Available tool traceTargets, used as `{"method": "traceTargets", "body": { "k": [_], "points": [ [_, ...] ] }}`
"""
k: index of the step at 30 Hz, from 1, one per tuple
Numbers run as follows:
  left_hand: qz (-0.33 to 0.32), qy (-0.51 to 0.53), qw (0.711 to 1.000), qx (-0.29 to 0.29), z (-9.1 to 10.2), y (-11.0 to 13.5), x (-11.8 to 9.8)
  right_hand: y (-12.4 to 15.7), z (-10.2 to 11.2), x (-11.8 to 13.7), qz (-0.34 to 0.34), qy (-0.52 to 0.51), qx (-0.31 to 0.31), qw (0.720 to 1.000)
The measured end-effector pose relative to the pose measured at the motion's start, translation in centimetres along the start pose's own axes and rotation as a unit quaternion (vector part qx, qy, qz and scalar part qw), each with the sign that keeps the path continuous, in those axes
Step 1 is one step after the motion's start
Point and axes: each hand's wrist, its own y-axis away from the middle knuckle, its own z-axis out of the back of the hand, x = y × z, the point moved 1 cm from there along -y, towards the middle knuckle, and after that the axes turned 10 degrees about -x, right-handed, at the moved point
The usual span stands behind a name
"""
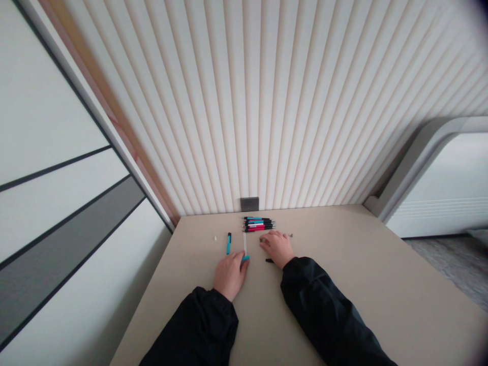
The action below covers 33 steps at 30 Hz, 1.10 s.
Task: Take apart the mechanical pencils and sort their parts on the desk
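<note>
My left hand (230, 273) is closed around a light-blue pen barrel (245, 258), whose end sticks out past the fingertips. Just above it, two thin white pen refills (245, 244) lie side by side on the table. A blue pen barrel with a black end (229, 244) rests to their left. My right hand (278, 247) is low over the table with its fingers bent together; a small dark thing shows at the fingertips, too small to name. Partly under that hand's wrist side lies a short black pen part (269, 261). Beyond the fingers is a tiny greyish piece (291, 235).
A row of blue, black and red pens (259, 224) lies near the back of the beige table (343, 264). One small white piece (215, 238) is at the left. Behind stands a ribbed wall with a dark socket (249, 204); a white cabinet (95, 284) borders the left.
</note>
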Motion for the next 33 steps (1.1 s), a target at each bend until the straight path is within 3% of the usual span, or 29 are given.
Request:
{"method": "traceTargets", "body": {
  "k": [10, 17, 21, 25, 30, 33],
  "points": [
    [0.000, -0.009, 1.000, -0.001, 0.0, 0.1, 0.0, 0.0, 0.1, 0.0, 0.004, -0.005, 0.003, 1.000],
    [-0.012, -0.005, 1.000, -0.016, -0.2, 0.1, 0.1, 0.0, -0.1, -0.3, 0.008, -0.024, -0.035, 0.999],
    [-0.018, -0.002, 0.999, -0.035, -0.2, 0.1, 0.1, 0.5, 0.7, -0.3, 0.021, -0.064, -0.089, 0.994],
    [-0.045, 0.021, 0.995, -0.088, 0.0, 0.2, -0.1, 1.9, 2.0, 0.9, 0.072, -0.123, -0.147, 0.979],
    [-0.114, 0.079, 0.982, -0.129, -0.1, 0.4, -0.6, 3.9, 2.4, 3.3, 0.185, -0.188, -0.117, 0.958],
    [-0.128, 0.118, 0.976, -0.128, -0.2, 0.6, -0.9, 4.5, 2.1, 3.4, 0.196, -0.196, -0.112, 0.954]
  ]
}}
